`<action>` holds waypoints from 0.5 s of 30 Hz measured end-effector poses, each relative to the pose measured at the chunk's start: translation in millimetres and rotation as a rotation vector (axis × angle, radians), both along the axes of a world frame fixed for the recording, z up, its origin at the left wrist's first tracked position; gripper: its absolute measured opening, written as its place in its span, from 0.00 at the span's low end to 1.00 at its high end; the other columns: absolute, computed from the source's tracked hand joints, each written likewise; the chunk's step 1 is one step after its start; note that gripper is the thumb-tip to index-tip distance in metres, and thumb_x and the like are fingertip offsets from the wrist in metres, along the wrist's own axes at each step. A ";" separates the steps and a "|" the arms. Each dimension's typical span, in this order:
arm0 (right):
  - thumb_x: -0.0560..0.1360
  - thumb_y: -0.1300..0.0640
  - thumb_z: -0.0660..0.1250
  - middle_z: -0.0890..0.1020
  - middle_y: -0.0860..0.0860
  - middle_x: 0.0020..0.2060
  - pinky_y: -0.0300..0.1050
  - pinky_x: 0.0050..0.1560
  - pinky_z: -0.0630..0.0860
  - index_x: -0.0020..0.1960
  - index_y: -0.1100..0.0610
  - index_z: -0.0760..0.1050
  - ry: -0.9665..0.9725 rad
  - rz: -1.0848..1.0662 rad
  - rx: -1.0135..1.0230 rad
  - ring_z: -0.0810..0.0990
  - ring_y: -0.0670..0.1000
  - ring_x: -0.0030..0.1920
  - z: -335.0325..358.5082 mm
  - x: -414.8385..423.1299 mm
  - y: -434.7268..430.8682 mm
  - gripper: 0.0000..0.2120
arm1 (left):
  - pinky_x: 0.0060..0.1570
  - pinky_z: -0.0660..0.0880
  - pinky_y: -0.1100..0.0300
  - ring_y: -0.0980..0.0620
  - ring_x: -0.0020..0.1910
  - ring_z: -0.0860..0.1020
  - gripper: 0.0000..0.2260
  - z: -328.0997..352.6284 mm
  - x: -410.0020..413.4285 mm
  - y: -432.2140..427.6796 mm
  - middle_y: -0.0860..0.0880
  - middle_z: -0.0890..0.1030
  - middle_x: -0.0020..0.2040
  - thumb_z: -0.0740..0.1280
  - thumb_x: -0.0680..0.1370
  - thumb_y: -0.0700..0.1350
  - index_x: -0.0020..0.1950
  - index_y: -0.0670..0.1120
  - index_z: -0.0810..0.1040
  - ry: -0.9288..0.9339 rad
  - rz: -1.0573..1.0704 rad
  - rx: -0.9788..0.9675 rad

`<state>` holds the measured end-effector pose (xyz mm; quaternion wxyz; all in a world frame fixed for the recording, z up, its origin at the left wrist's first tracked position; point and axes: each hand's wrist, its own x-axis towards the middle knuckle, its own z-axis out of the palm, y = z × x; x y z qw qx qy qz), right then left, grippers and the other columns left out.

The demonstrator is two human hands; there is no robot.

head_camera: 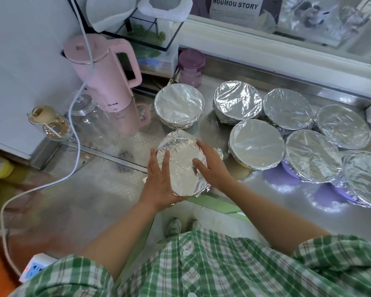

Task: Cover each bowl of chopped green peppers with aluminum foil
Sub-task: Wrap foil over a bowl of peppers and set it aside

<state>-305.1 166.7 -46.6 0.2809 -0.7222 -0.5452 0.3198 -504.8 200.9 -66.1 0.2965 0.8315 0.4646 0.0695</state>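
Head view: the steel bench (107, 189) fills most of the frame. The biggest single thing on it is one pink kettle (107, 86) at the back left. Right of the kettle sit seven covered bowls (257, 144), each wrapped over the top and down the sides. One stands alone just beside the kettle. The other six crowd in two rows toward the right, several of them touching.

An eighth bowl (183, 168) is at the near edge of the bench, between the two hands. I cannot tell whether it rests on the steel or is lifted a little. Its foil (177, 137) lies smooth over the mouth, but a flap at the far left and another at the right side stand out untucked.

The left hand (159, 181) lies with straight, spread fingers pressed flat on the foil, its palm against the near-left rim. The right hand (210, 166) curls round the right rim, thumb on top.

I judge this to be the crimping of the last bowl, since no open bowl, peppers or foil roll shows. The next move calls for folding those two flaps down and pinching them under the rim all the way round, without tearing the sheet.

Smallest are one purple-lidded jar (191, 67) at the back and one glass jar (84, 116) left of the kettle.
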 end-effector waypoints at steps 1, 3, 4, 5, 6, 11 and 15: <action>0.75 0.45 0.59 0.72 0.57 0.66 0.50 0.66 0.65 0.75 0.58 0.61 -0.006 -0.024 -0.011 0.69 0.55 0.67 0.5 -0.4 -0.3 0.33 | 0.71 0.62 0.41 0.40 0.79 0.42 0.67 1.6 -0.6 2.2 0.39 0.36 0.79 0.77 0.56 0.70 0.81 0.49 0.41 -0.006 -0.004 -0.007; 0.74 0.41 0.57 0.75 0.56 0.62 0.52 0.64 0.68 0.74 0.56 0.64 -0.016 -0.102 -0.026 0.72 0.55 0.63 -1.8 1.5 -1.1 0.32 | 0.69 0.65 0.41 0.41 0.79 0.46 0.66 3.6 -2.4 6.2 0.39 0.42 0.80 0.74 0.56 0.72 0.80 0.46 0.43 -0.024 0.000 -0.015; 0.73 0.39 0.56 0.77 0.55 0.60 0.54 0.63 0.70 0.72 0.54 0.65 -0.005 -0.142 -0.028 0.74 0.55 0.61 -6.0 3.3 -2.6 0.32 | 0.69 0.65 0.41 0.41 0.79 0.49 0.65 4.0 -4.1 7.6 0.39 0.46 0.79 0.73 0.56 0.72 0.80 0.45 0.44 -0.039 0.004 -0.025; 0.73 0.38 0.56 0.78 0.54 0.58 0.56 0.62 0.72 0.71 0.53 0.66 0.013 -0.167 -0.028 0.75 0.55 0.59 -9.8 4.4 -4.7 0.31 | 0.70 0.65 0.42 0.42 0.78 0.53 0.64 5.3 -5.5 9.2 0.39 0.51 0.79 0.73 0.57 0.72 0.80 0.42 0.46 -0.058 0.006 -0.033; 0.74 0.38 0.55 0.79 0.55 0.57 0.57 0.61 0.72 0.71 0.54 0.66 0.036 -0.183 -0.030 0.76 0.56 0.58 -14.9 4.8 -7.7 0.31 | 0.71 0.66 0.43 0.42 0.77 0.57 0.63 7.4 -6.4 10.8 0.39 0.55 0.78 0.74 0.58 0.70 0.80 0.41 0.47 -0.073 0.001 -0.039; 0.72 0.37 0.52 0.77 0.57 0.53 0.49 0.59 0.67 0.60 0.62 0.71 0.117 -0.313 -0.030 0.72 0.55 0.57 -13.5 -3.1 -22.6 0.32 | 0.63 0.70 0.52 0.44 0.71 0.68 0.62 13.1 -4.5 18.4 0.44 0.64 0.77 0.83 0.61 0.53 0.80 0.42 0.43 -0.095 0.035 -0.150; 0.76 0.45 0.56 0.76 0.56 0.50 0.52 0.57 0.70 0.56 0.61 0.71 0.196 -0.359 -0.049 0.73 0.56 0.54 -14.3 -2.8 -25.2 0.21 | 0.54 0.74 0.52 0.43 0.63 0.76 0.55 11.1 -3.7 22.0 0.49 0.72 0.69 0.83 0.61 0.54 0.78 0.47 0.52 -0.085 0.051 -0.189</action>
